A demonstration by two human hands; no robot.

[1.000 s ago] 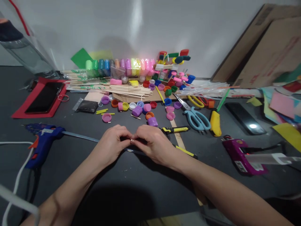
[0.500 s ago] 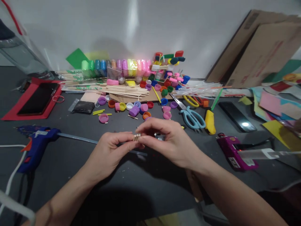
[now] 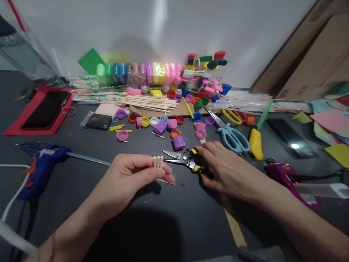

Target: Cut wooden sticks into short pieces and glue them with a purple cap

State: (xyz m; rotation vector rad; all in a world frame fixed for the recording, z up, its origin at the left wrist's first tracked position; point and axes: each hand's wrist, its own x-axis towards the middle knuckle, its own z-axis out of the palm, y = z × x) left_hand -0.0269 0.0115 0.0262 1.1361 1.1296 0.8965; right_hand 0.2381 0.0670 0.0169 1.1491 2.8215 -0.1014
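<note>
Near the middle, my left hand (image 3: 136,176) pinches a few short wooden sticks (image 3: 158,162) between thumb and fingers, their cut ends pointing up. To its right, my right hand (image 3: 218,165) is wrapped round the black and yellow handles of a pair of cutters (image 3: 185,158). The cutters' blades stand apart and point left, their tips close to the sticks. A clear glue stick passes behind and below my left hand. Just beyond the cutters sits a purple pot (image 3: 179,142).
Light blue scissors (image 3: 231,136) and a yellow cutter knife (image 3: 255,144) lie behind my right hand. A blue glue gun (image 3: 45,163) is at the left. Loose skewers (image 3: 152,102), a phone (image 3: 290,137) and a purple device (image 3: 283,178) are farther out.
My right hand has left the sticks and moved right, closing round the cutters' handles. My left hand still holds the sticks, now more upright. The view has shifted slightly.
</note>
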